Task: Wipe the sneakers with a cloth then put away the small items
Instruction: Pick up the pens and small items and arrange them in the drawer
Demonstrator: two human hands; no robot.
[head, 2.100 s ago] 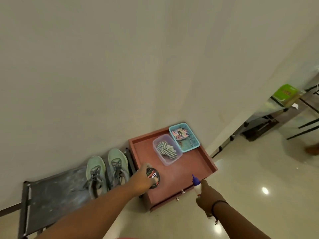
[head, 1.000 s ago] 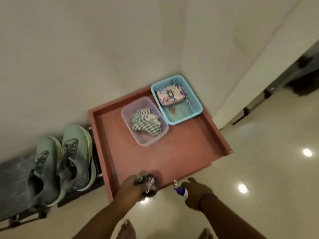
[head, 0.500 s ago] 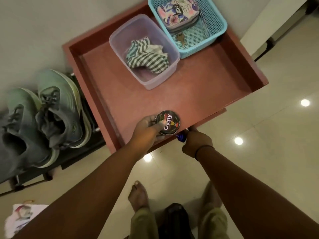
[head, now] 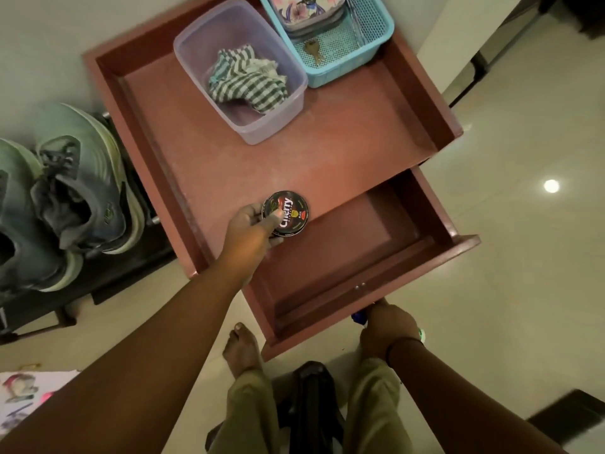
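1. Head view: your left hand (head: 250, 224) grips a round black polish tin (head: 285, 213), thumb across its lid and fingers curled under its left side. The tin sits over the front edge of the red cabinet top (head: 343, 139), just above the back of the open drawer (head: 330, 257).
2. Your right hand (head: 386, 326) is closed around a small bottle with a blue cap (head: 358, 317); only the cap and a sliver of the base show. The hand sits at the drawer's front panel, below its right half, close to the small knob (head: 360, 286). Whether the fingers also touch the drawer front cannot be told.
3. The drawer's inside shows nothing but its dark red floor.
4. At the back edge of the cabinet top stands a clear plastic tub (head: 258, 126) holding the crumpled green-and-white striped cloth (head: 248, 81). Touching its right side, in the back right corner, is a blue mesh basket (head: 376, 37) with a floral pouch (head: 304, 8) and keys (head: 312, 50).
5. The green sneakers (head: 75, 191) stand side by side on a dark low rack (head: 124, 273), just left of the cabinet.
6. Your bare foot (head: 242, 348) and trouser legs lie below the drawer front. Printed paper (head: 23, 398) lies on the floor at lower left.
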